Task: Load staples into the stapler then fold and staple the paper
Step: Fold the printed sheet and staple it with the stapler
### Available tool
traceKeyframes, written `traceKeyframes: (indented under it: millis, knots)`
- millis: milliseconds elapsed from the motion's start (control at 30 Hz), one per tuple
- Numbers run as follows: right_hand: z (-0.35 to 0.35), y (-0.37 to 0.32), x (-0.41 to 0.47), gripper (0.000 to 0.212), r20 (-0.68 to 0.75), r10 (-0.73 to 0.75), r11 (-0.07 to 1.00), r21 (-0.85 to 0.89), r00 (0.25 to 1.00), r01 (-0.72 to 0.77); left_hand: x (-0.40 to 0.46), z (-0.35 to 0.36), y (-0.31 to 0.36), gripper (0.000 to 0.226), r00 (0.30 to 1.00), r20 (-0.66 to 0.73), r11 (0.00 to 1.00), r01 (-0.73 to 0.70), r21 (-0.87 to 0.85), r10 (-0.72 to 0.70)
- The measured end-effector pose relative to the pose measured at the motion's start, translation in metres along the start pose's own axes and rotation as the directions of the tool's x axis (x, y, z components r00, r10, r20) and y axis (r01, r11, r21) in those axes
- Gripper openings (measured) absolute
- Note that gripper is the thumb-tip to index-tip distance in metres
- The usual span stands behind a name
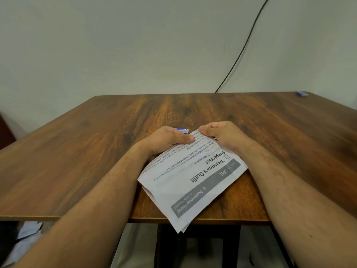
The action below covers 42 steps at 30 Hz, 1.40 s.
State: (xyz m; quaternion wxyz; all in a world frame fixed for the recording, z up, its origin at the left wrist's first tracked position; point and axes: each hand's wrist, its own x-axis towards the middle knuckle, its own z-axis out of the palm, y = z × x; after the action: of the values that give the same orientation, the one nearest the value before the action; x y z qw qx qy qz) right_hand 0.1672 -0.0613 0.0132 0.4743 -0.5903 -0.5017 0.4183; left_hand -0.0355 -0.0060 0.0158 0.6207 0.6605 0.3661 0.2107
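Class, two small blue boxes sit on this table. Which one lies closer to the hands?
The blue box just behind the left hand; the other box sits at the table's far right corner.

Wooden table [77, 151] carries paper [193, 180], blue box [302, 93].

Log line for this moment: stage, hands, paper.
stage: folding | left hand: pinching paper far edge | right hand: pinching same edge | paper: overhangs table near edge | stapler: not visible

Wooden table [96, 142], pale wall [135, 45]
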Motion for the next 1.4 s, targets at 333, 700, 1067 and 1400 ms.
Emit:
traceKeyframes:
  millis: [333,700,1067,1400]
  knots:
    - [-0.015,0.003,0.003,0.011,-0.021,0.049,0.999,-0.021,0.999,-0.049,-0.003,-0.013,0.0,0.042,0.982,0.144,0.966,0.151,-0.209,-0.122]
    - [-0.026,0.009,0.01,0.011,-0.309,0.042,0.996,0.084,0.95,-0.017,0.01,-0.034,-0.013,0.052,0.998,-0.07,0.94,-0.029,-0.339,0.005]
    - [-0.021,0.013,0.01,0.016,-0.364,-0.016,0.999,0.024,0.931,0.026,0.018,-0.044,-0.019,0.035,0.868,-0.496,0.837,-0.248,-0.488,-0.032]
    - [-0.02,0.014,0.011,0.016,-0.439,-0.07,0.997,-0.004,0.896,0.076,0.002,-0.035,-0.016,0.051,0.999,-0.012,0.867,-0.039,-0.497,0.038]
